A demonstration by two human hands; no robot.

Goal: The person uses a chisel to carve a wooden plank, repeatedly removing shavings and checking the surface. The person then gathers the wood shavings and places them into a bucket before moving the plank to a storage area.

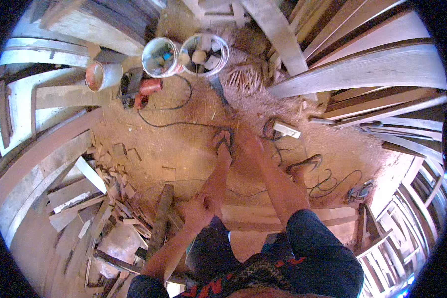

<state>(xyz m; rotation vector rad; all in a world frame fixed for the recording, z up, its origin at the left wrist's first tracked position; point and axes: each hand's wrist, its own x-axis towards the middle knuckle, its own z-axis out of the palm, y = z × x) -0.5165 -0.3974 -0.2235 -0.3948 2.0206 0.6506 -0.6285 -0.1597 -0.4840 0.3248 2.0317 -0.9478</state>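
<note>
My left hand [199, 207] is at my left knee, its fingers curled in; anything inside them is hidden. My right arm stretches down and forward past my shin. At its end my right hand [245, 136] is low over the floor, its fingers smeared by blur. Just beyond it a dark, flat-ended tool [217, 89] points away from me; whether the hand grips its near end I cannot make out. A pile of thin wood sticks [244, 79] lies right of the tool. My left foot [223, 144] wears a sandal and rests left of the right hand.
Two white buckets [203, 55] of odds and ends stand ahead, with a third white bucket [104, 77] leftward. Near it lies a red and black corded power tool [148, 87]; its cable [179, 123] crosses the floor. Wood offcuts [116, 181] are left, long planks [367, 69] right.
</note>
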